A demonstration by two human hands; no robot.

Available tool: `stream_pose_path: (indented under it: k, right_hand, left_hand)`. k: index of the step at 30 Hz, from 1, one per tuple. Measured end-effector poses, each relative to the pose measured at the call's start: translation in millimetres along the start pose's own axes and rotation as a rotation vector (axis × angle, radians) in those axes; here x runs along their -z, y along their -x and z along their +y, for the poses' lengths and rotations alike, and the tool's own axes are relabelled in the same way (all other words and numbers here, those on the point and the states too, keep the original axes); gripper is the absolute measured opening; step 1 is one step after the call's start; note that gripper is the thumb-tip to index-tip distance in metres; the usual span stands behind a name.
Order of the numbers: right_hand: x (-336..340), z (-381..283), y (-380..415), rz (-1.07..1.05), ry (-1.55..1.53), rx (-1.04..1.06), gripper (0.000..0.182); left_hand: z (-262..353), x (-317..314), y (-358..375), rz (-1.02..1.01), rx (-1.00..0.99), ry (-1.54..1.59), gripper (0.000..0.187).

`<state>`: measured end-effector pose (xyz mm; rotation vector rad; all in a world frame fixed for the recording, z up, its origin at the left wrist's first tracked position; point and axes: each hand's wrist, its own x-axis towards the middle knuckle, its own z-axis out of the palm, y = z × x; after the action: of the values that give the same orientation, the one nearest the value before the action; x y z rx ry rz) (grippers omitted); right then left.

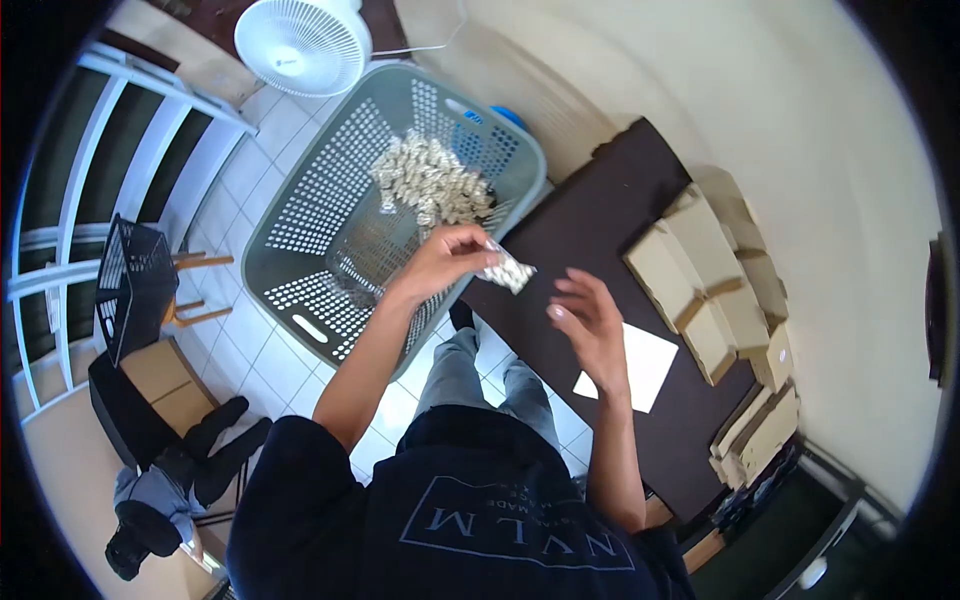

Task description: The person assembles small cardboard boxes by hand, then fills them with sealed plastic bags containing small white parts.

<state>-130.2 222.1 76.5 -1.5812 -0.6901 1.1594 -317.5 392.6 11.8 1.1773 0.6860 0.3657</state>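
My left hand [447, 262] pinches a small clear plastic packet [511, 273] filled with small white pieces, held near the basket's rim and the dark table's edge. A short way to the right, my right hand [590, 325] is empty, its fingers apart and curved toward the packet without touching it. Beyond my left hand stands a large grey-green plastic basket [300, 318] with perforated walls. Many similar packets [428, 178] lie heaped in its far part. What the white pieces are cannot be made out.
The dark brown table [610, 205] holds a white sheet [645, 368], an open cardboard box [690, 275] and stacked flattened cardboard [758, 437]. A white fan [302, 47] stands behind the basket. At left are a black crate [135, 285] on a wooden stool and a seated person [165, 500].
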Motion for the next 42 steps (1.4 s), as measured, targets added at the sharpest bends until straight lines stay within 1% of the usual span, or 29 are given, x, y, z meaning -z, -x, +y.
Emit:
stream_pose_path:
  k: [2,3,4,5,6,7,9,10,12,13,18,20,21,23,24,26,28,30,31,32,33,34,36,37,38,39,40,41,42]
  right_hand:
    - [3,-17,11,-0.042,-0.078,0.032,0.046]
    - [14,-13,17,-0.097,-0.16,0.022,0.04]
    - [25,-10,24,-0.154,-0.243,0.013,0.035]
    - [37,-9,35,-0.178,-0.273,0.025,0.025]
    - [50,-8,47,-0.167,-0.282,0.038,0.025]
    - [62,-7,58,-0.142,-0.278,0.045,0.023]
    - [89,1,80,-0.091,-0.282,0.088,0.02]
    - [104,8,89,-0.07,-0.291,0.096,0.02]
    - [131,19,109,-0.036,-0.325,0.135,0.019]
    - [139,19,120,0.005,-0.354,0.137,0.018]
    - [181,38,162,0.084,-0.394,0.123,0.019]
    - [192,43,176,0.117,-0.446,0.17,0.019]
    - [199,48,180,0.113,-0.446,0.181,0.019]
    - [211,58,185,0.105,-0.445,0.205,0.02]
    - [216,59,186,0.089,-0.429,0.231,0.02]
    - [221,57,191,0.084,-0.454,0.234,0.02]
    - [224,61,194,0.043,-0.484,0.213,0.019]
    - [228,69,195,0.049,-0.478,0.169,0.019]
    - [231,77,194,0.037,-0.357,0.162,0.018]
    - [235,81,193,0.025,-0.235,0.157,0.018]
    - [236,79,193,0.05,-0.149,0.156,0.017]
    - [242,80,193,0.054,-0.144,0.151,0.017]
    - [252,84,188,-0.062,-0.12,0.078,0.018]
    - [259,88,184,-0.111,-0.08,0.056,0.018]
    - [266,91,180,-0.111,-0.077,0.051,0.018]
    - [275,92,176,-0.129,-0.019,0.04,0.019]
    - [285,92,170,-0.148,0.04,0.03,0.019]
    - [298,90,166,-0.09,0.159,0.08,0.018]
    - [317,106,153,-0.023,0.193,0.052,0.021]
  left_hand:
    - [18,-49,10,-0.139,-0.077,0.1,0.006]
    - [20,-70,14,-0.183,-0.149,0.091,0.004]
    - [24,-93,20,-0.168,-0.173,0.09,0.005]
    - [25,-113,26,-0.138,-0.188,0.009,0.005]
    - [26,-133,31,-0.108,-0.201,-0.072,0.005]
    - [27,-153,36,-0.125,-0.205,-0.087,0.005]
    - [25,-192,43,-0.02,-0.304,-0.214,0.007]
    - [19,-207,41,-0.043,-0.305,-0.221,0.007]
    - [6,-237,38,-0.095,-0.208,-0.068,0.011]
    - [7,-257,39,-0.076,-0.18,-0.003,0.012]
    - [-2,-313,45,-0.155,-0.189,-0.163,0.01]
    - [-6,-332,49,-0.144,-0.302,-0.169,0.012]
    - [-8,-341,49,-0.152,-0.3,-0.176,0.012]
    - [-13,-355,49,-0.148,-0.221,-0.058,0.015]
    - [-15,-358,50,-0.156,-0.224,-0.064,0.015]
    - [-22,-366,54,-0.118,-0.19,0.007,0.017]
    - [-23,-370,60,-0.119,-0.161,0.028,0.02]
    - [-35,-372,61,-0.109,-0.182,0.034,0.021]
    - [-39,-369,62,-0.095,-0.165,-0.048,0.021]
    - [-43,-368,64,-0.1,-0.165,-0.044,0.021]
    - [-47,-368,65,-0.08,-0.232,-0.203,0.018]
    - [-52,-368,66,-0.059,-0.297,-0.361,0.015]
    - [-67,-369,63,-0.069,-0.311,-0.33,0.013]
    - [-71,-370,62,-0.086,-0.249,-0.28,0.01]
    - [-76,-371,61,-0.103,-0.184,-0.23,0.008]
    - [-75,-375,60,-0.102,-0.179,-0.225,0.008]
    - [-71,-379,58,-0.072,-0.13,-0.195,0.009]
    - [-69,-381,55,-0.041,-0.08,-0.164,0.012]
    - [-78,-369,48,-0.04,-0.141,-0.26,0.021]
